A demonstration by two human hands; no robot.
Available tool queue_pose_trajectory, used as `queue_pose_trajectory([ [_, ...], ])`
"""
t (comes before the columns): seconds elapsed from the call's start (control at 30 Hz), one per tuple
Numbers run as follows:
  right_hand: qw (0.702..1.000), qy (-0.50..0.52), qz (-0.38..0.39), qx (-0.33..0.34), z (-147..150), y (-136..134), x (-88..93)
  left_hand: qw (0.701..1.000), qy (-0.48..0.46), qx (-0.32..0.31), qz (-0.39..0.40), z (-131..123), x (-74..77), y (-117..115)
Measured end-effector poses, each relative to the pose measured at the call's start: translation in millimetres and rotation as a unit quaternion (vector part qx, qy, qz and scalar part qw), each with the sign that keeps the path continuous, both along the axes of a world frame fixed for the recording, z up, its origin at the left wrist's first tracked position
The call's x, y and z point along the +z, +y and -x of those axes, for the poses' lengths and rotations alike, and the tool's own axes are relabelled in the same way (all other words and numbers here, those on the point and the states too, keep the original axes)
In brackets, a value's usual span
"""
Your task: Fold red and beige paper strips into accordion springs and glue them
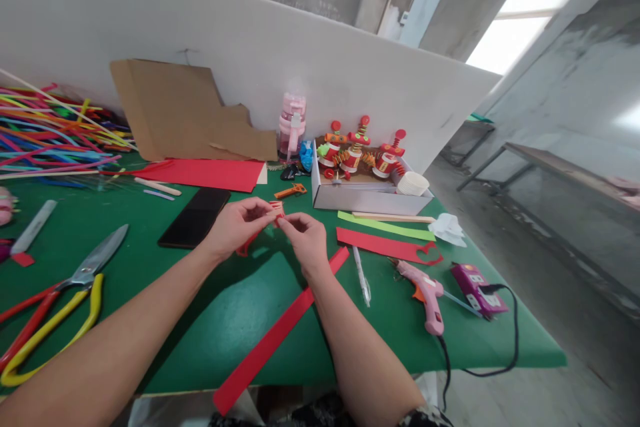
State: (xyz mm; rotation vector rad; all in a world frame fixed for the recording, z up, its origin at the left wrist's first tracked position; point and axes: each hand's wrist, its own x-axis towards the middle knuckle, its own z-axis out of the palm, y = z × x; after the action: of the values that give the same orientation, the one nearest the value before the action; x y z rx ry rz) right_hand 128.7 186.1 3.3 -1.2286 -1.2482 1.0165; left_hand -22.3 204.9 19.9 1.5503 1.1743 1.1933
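Between the fingertips of both hands is a small piece of red folded paper, raised a little above the green table. My left hand pinches it from the left, and a red paper end hangs below that hand. From the right, my right hand pinches the same paper with thumb and forefinger. A long red paper strip runs slantwise beneath my right wrist and past the near table edge. Just behind the hands lies a small orange tool. The fingers partly hide the folded piece.
On the right lie a pink glue gun, a purple box, a pen and paper strips. A white box with several red figures stands behind. Leftward are a black phone and large scissors.
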Motion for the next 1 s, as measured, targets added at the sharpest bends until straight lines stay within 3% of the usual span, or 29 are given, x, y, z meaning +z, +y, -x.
queue_pose_trajectory([
  [0.2, 0.998, 0.063, 0.022, -0.005, 2.9, -1.1, -0.8, 0.994, -0.09, -0.023, 0.061, -2.2, -6.3, 1.1],
  [0.7, 1.0, 0.016, 0.014, -0.021, 2.0, -2.3, 2.8, 0.998, -0.059, -0.005, 0.012, -7.1, -2.1, -3.3],
  [1.0, 0.999, -0.025, 0.005, -0.02, -0.4, -2.2, 3.5, 0.99, -0.108, -0.042, 0.085, -3.1, -7.5, 0.3],
])
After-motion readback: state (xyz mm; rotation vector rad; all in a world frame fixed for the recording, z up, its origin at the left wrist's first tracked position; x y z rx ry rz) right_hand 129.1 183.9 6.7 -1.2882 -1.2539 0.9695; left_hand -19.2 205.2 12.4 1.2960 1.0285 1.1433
